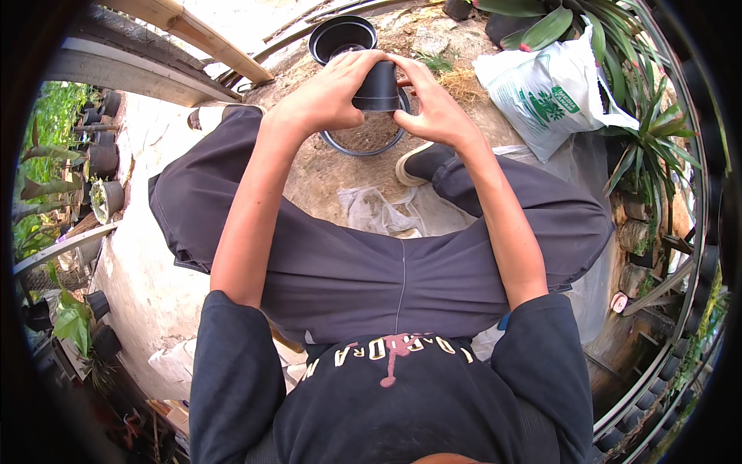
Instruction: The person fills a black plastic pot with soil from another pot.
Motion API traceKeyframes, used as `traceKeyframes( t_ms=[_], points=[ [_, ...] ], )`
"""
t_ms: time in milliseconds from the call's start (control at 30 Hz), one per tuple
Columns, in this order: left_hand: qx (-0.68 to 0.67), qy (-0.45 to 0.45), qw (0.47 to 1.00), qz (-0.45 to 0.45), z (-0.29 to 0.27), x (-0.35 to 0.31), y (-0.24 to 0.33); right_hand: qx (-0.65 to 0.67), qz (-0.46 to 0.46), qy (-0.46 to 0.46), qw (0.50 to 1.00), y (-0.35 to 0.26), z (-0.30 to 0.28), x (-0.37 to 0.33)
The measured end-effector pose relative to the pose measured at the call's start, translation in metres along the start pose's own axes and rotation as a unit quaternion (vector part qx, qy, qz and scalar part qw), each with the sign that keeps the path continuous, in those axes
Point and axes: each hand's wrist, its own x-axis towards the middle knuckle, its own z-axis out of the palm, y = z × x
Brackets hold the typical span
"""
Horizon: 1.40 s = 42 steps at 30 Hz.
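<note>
Between my two hands is a small black plastic plant pot [377, 87], its banded rim toward me and its narrower end away. My left hand [328, 91] wraps its left side, with the thumb near the rim. On the other side my right hand [437, 104] grips it the same way, fingertips meeting near the far end. Directly below, a round dark container [362, 154] holds loose brown soil [367, 138], partly hidden by the hands and pot. Just beyond them stands another, wider black pot [342, 31], its mouth facing up.
A white plastic sack [541, 97] with green print leans at the right, beside spiky-leaved plants [657, 139]. Crumpled clear plastic [379, 209] lies between my legs. Wooden beams [185, 39] cross the upper left. Potted plants [104, 199] line the left side.
</note>
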Motion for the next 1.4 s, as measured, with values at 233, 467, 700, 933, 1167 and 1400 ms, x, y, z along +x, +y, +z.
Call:
traceKeyframes(
  t_ms=[233,467,700,933,1167,1400],
  points=[
    [-0.016,0.065,0.998,-0.003,-0.002,0.013,0.015,-0.142,0.035,0.087,0.985,-0.017,-0.066,-0.013],
    [-0.107,0.035,0.994,0.005,0.008,0.028,0.043,-0.224,0.066,0.341,0.910,-0.048,-0.218,-0.055],
    [-0.157,-0.016,0.985,0.065,0.030,0.093,0.102,-0.422,0.277,0.365,0.782,0.032,-0.319,-0.115],
    [-0.154,0.052,0.979,0.123,0.081,0.199,0.170,-0.374,0.382,0.318,0.783,0.095,-0.304,-0.121],
    [0.033,0.069,0.982,0.171,0.108,0.247,0.192,-0.373,0.358,0.388,0.763,0.114,-0.294,-0.124],
    [0.034,0.075,0.975,0.204,0.124,0.223,0.174,-0.338,0.412,0.325,0.781,0.128,-0.297,-0.128]
  ],
)
